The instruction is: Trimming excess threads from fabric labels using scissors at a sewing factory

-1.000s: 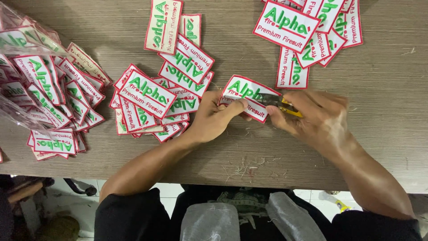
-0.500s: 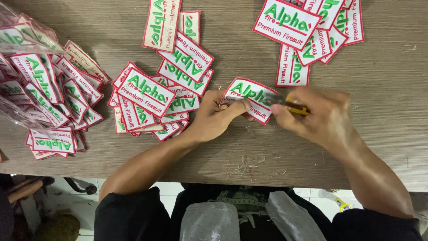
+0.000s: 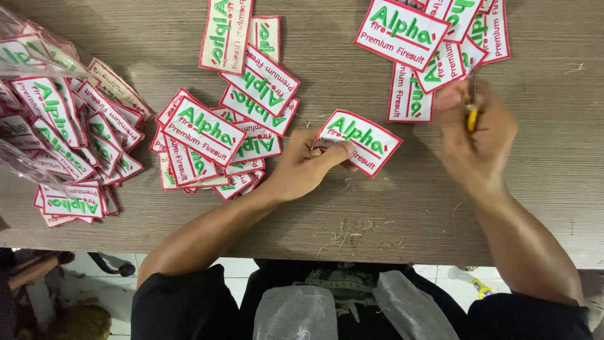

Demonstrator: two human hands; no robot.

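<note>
Since the earlier frames, the right hand (image 3: 476, 135) has pulled away from the patch (image 3: 357, 141) and moved up and to the right, and it now sits blurred near the upper right group of patches (image 3: 434, 44). It is closed around a small tool with a yellow handle (image 3: 471, 115), whose metal tip points up from the fist; the blur hides what kind of tool it is.

The left hand (image 3: 306, 169) has stayed where it was. Its thumb and fingers pinch the lower left edge of the single patch, a white rectangle with a red border and green and red embroidered lettering. That patch lies tilted on the wooden table (image 3: 541, 201), just right of the middle pile of patches (image 3: 217, 141) and apart from the right hand.

More patches of the same kind spread over the table: a loose heap at the left edge (image 3: 69, 141), partly under clear plastic bags (image 3: 25, 50), the middle pile beside the left hand, and the group at the top right. Short thread clippings (image 3: 343, 234) lie scattered on the table near its front edge, below the held patch.
</note>
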